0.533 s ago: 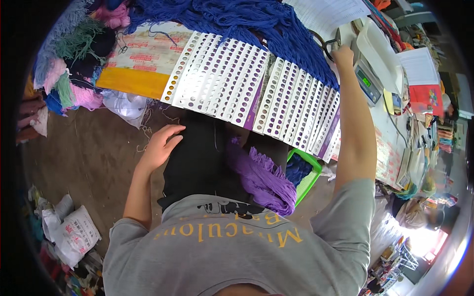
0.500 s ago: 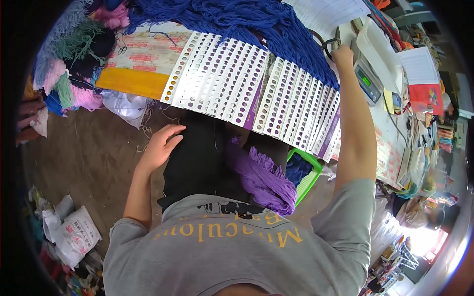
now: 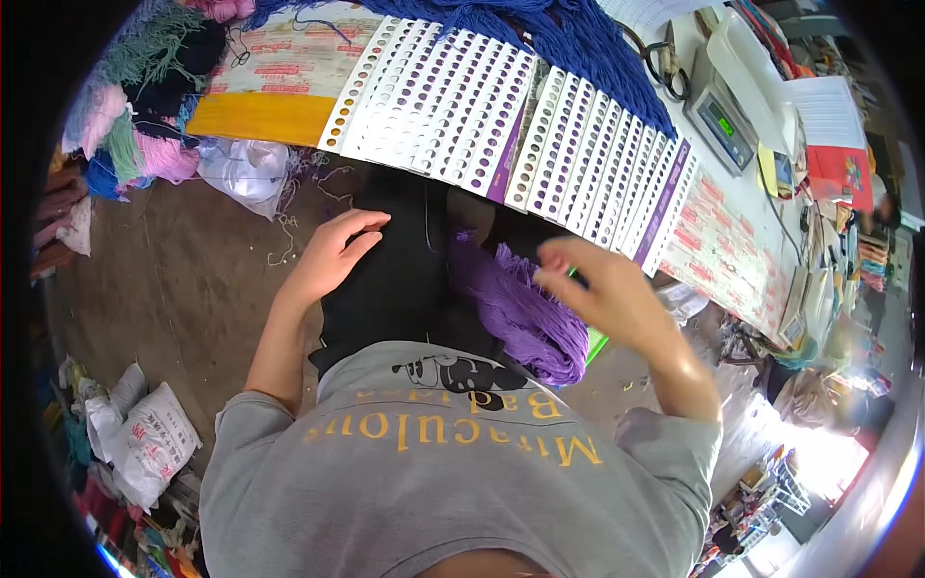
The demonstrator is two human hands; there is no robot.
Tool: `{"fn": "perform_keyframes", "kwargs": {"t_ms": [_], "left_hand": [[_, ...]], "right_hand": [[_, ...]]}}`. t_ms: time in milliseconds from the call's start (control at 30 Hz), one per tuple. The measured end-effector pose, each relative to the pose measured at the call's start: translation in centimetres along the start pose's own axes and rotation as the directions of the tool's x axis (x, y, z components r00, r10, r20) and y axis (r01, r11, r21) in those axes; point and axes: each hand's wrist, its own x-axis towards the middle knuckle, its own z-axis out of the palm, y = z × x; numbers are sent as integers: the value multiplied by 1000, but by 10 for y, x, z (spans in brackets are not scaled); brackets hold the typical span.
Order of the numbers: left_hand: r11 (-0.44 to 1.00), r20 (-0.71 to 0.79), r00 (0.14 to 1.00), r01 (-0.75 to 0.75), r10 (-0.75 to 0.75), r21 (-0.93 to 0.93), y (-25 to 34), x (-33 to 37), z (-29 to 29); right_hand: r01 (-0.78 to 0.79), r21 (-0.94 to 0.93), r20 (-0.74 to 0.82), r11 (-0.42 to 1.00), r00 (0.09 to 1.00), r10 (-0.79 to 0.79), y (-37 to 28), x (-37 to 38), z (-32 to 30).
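Observation:
My left hand (image 3: pixel 339 252) rests over the black cloth across my lap (image 3: pixel 385 279), its fingers loosely bent and apart, holding nothing. To the right my right hand (image 3: pixel 607 294) hangs in front of the table edge, slightly blurred. Its thumb and forefinger look apart and I see nothing between them. Just beneath and left of it lies a hank of purple yarn (image 3: pixel 520 313) on my lap. Black-handled scissors (image 3: pixel 667 75) lie on the table. White shade cards (image 3: pixel 434 106) with rows of coloured yarn dots stretch along the table's near edge.
Blue yarn (image 3: pixel 607 58) is heaped behind the cards. A digital scale (image 3: pixel 723 120) with a white tray stands at the right. A green basket (image 3: pixel 597 344) sits partly hidden below the table. Pink and green hanks (image 3: pixel 164 159) hang at left; a white sack (image 3: pixel 149 443) lies on the floor.
My right hand has left the scissors on the table and come back toward my lap, above the purple yarn. My left hand has barely moved. The whole view has shifted slightly.

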Motion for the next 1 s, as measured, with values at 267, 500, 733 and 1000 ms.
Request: {"fn": "perform_keyframes", "kwargs": {"t_ms": [267,500,733,1000], "left_hand": [[997,70,997,-39,44,-62,16,-8,15],[987,136,982,-117,132,-110,27,-15,31],[921,218,966,-47,141,-387,36,-18,56],[876,511,853,167,102,-453,31,10,104]], "right_hand": [[-198,-319,-45,927,980,193,90,-68,109],[-438,412,285,799,895,344,111,-70,88],[-363,892,267,271,905,331,106,-93,64],[-194,978,164,79,943,289,111,-125,59]]}}
